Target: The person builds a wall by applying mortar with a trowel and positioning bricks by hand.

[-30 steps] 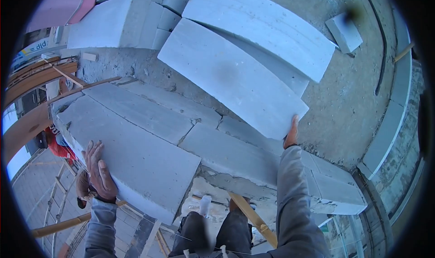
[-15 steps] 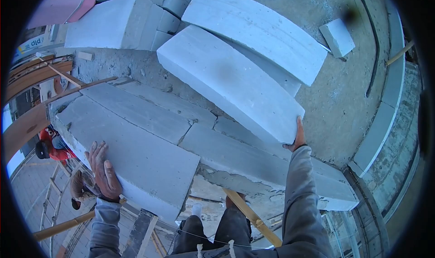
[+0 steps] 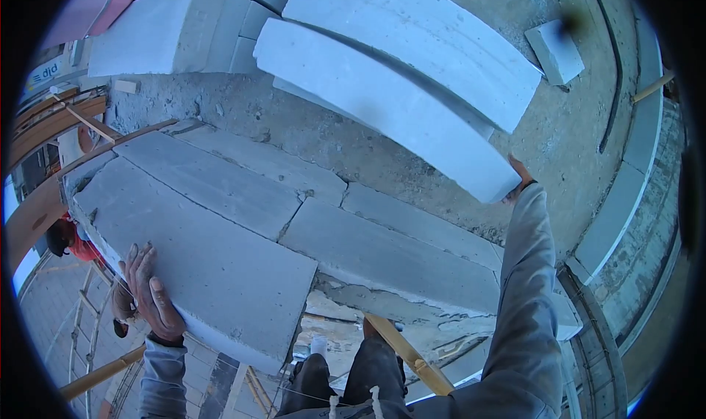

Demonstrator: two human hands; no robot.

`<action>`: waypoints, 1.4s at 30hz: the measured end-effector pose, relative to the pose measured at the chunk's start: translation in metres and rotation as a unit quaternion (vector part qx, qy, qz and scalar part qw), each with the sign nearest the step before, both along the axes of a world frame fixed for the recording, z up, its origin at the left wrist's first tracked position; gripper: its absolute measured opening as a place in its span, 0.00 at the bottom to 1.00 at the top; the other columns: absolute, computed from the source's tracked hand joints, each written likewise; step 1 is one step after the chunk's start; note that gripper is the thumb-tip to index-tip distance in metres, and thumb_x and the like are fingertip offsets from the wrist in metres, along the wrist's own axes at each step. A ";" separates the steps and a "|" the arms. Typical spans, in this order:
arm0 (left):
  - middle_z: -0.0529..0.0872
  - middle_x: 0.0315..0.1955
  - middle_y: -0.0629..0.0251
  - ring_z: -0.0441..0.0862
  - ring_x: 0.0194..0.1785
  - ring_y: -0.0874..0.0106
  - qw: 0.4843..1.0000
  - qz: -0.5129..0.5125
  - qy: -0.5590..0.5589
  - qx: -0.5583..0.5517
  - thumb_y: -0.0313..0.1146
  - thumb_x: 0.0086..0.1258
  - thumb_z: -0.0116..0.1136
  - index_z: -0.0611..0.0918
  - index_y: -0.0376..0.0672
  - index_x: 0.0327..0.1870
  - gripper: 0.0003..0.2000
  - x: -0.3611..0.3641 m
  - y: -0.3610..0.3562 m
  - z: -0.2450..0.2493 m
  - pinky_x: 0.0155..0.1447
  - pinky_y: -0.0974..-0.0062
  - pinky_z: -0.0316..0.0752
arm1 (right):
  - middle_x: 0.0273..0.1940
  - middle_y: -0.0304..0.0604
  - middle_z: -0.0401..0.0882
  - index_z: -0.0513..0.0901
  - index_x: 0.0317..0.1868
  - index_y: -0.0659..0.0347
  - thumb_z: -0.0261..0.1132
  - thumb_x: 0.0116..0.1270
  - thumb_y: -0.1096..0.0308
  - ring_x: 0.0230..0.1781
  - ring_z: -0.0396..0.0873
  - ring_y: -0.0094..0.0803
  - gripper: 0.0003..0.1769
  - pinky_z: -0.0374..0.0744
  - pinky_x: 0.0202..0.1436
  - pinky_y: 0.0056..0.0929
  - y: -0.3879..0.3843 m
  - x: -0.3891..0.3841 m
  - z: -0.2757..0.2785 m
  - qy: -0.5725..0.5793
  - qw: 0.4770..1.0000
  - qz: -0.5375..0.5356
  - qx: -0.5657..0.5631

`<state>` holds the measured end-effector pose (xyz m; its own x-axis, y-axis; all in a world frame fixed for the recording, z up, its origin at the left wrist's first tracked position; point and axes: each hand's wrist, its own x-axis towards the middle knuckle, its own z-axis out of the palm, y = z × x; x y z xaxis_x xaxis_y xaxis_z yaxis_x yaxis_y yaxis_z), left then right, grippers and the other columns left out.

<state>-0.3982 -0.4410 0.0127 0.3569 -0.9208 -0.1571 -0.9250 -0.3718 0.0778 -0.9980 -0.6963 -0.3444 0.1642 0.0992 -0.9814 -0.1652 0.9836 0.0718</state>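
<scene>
Grey loose block: R hand is gripping its near end, prob. lifting; L hand is lying open on laid block edge; next needing both hands.

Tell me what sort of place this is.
Most likely a construction site, high on a wall that is being built: big pale laid blocks in a row, rough mortar beneath them, a loose block tilted at the right hand, and a scaffold pole below.
</scene>
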 end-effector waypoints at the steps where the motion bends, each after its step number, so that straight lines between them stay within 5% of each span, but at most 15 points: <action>1: 0.76 0.51 0.52 0.63 0.65 0.53 1.000 0.004 0.002 -0.003 0.49 0.71 0.29 0.76 0.35 0.50 0.27 -0.001 0.001 -0.001 0.71 0.52 0.41 | 0.32 0.47 0.80 0.76 0.50 0.48 0.46 0.59 0.29 0.30 0.78 0.45 0.35 0.75 0.31 0.50 -0.003 -0.010 -0.007 0.035 0.999 0.004 -0.008; 5: 0.76 0.51 0.52 0.63 0.65 0.52 1.000 0.017 0.012 -0.004 0.49 0.71 0.29 0.76 0.35 0.51 0.27 -0.004 -0.003 0.003 0.71 0.51 0.41 | 0.44 0.55 0.78 0.72 0.53 0.68 0.49 0.60 0.33 0.39 0.78 0.55 0.42 0.76 0.40 0.52 -0.014 0.005 0.003 0.250 0.939 -0.039 -0.233; 6: 0.76 0.51 0.51 0.63 0.65 0.52 1.000 0.009 0.011 -0.004 0.48 0.71 0.30 0.76 0.35 0.51 0.26 -0.004 -0.004 0.004 0.71 0.51 0.41 | 0.49 0.58 0.75 0.69 0.55 0.71 0.51 0.60 0.35 0.45 0.75 0.56 0.43 0.73 0.48 0.50 -0.019 0.030 0.027 0.397 0.828 0.160 -0.364; 7: 0.76 0.51 0.51 0.63 0.65 0.52 1.000 0.003 0.006 -0.005 0.48 0.71 0.30 0.76 0.35 0.51 0.26 -0.004 -0.005 0.005 0.71 0.51 0.41 | 0.54 0.61 0.71 0.67 0.57 0.74 0.54 0.60 0.36 0.50 0.72 0.58 0.44 0.71 0.55 0.48 -0.023 0.063 0.049 0.507 0.641 0.342 -0.464; 9: 0.77 0.50 0.51 0.63 0.64 0.52 1.000 0.007 0.009 -0.010 0.47 0.71 0.31 0.76 0.35 0.51 0.25 -0.006 -0.007 0.007 0.71 0.51 0.40 | 0.60 0.61 0.65 0.63 0.61 0.71 0.61 0.51 0.33 0.62 0.62 0.53 0.51 0.62 0.65 0.41 -0.022 0.158 0.102 0.351 0.561 0.314 -0.681; 12: 0.77 0.50 0.52 0.63 0.64 0.52 1.000 -0.001 0.015 -0.025 0.45 0.72 0.33 0.76 0.35 0.49 0.23 -0.003 -0.008 0.005 0.71 0.51 0.41 | 0.66 0.60 0.53 0.53 0.69 0.59 0.69 0.40 0.33 0.69 0.48 0.56 0.61 0.53 0.65 0.59 -0.023 0.274 0.125 0.245 0.473 0.468 -0.705; 14: 0.76 0.52 0.54 0.62 0.65 0.54 1.000 -0.017 0.007 -0.009 0.44 0.72 0.32 0.75 0.35 0.51 0.23 -0.001 -0.002 0.009 0.71 0.53 0.41 | 0.69 0.58 0.45 0.46 0.71 0.51 0.72 0.36 0.35 0.70 0.43 0.57 0.66 0.49 0.65 0.64 -0.025 0.346 0.123 0.256 0.474 0.590 -0.602; 15: 0.76 0.52 0.54 0.62 0.65 0.54 1.000 -0.016 0.008 -0.016 0.44 0.72 0.33 0.75 0.35 0.51 0.22 -0.003 -0.003 0.009 0.71 0.53 0.41 | 0.69 0.57 0.46 0.43 0.72 0.46 0.73 0.38 0.39 0.68 0.49 0.55 0.65 0.51 0.63 0.64 -0.024 0.351 0.120 0.276 0.472 0.592 -0.591; 19: 0.76 0.51 0.55 0.62 0.65 0.54 0.999 -0.016 -0.005 -0.029 0.42 0.72 0.34 0.76 0.36 0.50 0.21 -0.001 -0.003 0.008 0.71 0.52 0.41 | 0.65 0.56 0.54 0.43 0.72 0.45 0.74 0.40 0.45 0.64 0.56 0.53 0.63 0.54 0.63 0.61 -0.030 0.347 0.123 0.230 0.497 0.599 -0.584; 22: 0.78 0.49 0.58 0.65 0.63 0.56 0.998 -0.016 0.004 -0.067 0.42 0.71 0.41 0.78 0.41 0.47 0.17 0.002 0.004 0.005 0.70 0.50 0.42 | 0.59 0.55 0.60 0.43 0.72 0.44 0.74 0.42 0.52 0.60 0.62 0.50 0.61 0.61 0.59 0.58 -0.023 0.351 0.126 0.263 0.462 0.610 -0.587; 29: 0.78 0.49 0.59 0.63 0.65 0.57 0.995 -0.024 -0.003 -0.100 0.39 0.69 0.44 0.79 0.43 0.47 0.14 0.008 0.011 0.006 0.69 0.48 0.43 | 0.58 0.55 0.61 0.40 0.72 0.44 0.76 0.40 0.52 0.59 0.63 0.49 0.65 0.64 0.58 0.55 0.017 0.349 0.140 0.274 0.409 0.618 -0.612; 34: 0.79 0.45 0.58 0.67 0.62 0.59 0.988 -0.019 0.008 -0.153 0.37 0.64 0.54 0.80 0.40 0.43 0.12 0.008 0.015 0.002 0.67 0.44 0.47 | 0.58 0.60 0.60 0.36 0.72 0.48 0.76 0.39 0.55 0.59 0.62 0.54 0.67 0.63 0.59 0.55 0.044 0.304 0.193 0.172 0.466 0.645 -0.580; 42: 0.78 0.49 0.59 0.66 0.62 0.60 0.977 -0.045 -0.023 -0.207 0.42 0.66 0.52 0.77 0.43 0.48 0.15 0.011 0.028 -0.009 0.66 0.45 0.50 | 0.56 0.65 0.60 0.39 0.71 0.62 0.74 0.38 0.57 0.55 0.64 0.56 0.66 0.63 0.61 0.45 0.103 0.243 0.363 0.163 0.443 0.640 -0.607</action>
<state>-0.3869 -0.4134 0.0034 0.2694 -0.9302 0.2494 -0.9587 -0.2345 0.1611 -0.7555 -0.5934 0.0188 0.5651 -0.7269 -0.3901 -0.8186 -0.5529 -0.1556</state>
